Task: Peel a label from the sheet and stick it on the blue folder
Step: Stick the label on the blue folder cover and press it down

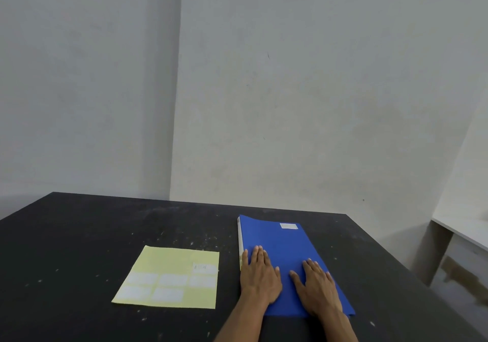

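Observation:
The blue folder lies closed on the black table, right of centre. A white label is stuck near its far right corner. My left hand rests flat, palm down, on the folder's near left part, by the white spine. My right hand lies flat on the near right part, fingers spread. Neither hand holds anything. To the left lies the pale yellow label sheet, with several white labels in its near half; its far half is bare backing.
Grey walls rise behind the table, whose far edge runs just behind the folder. A white bench or shelf stands lower at the right, beyond the table's right edge. White specks dot the table top.

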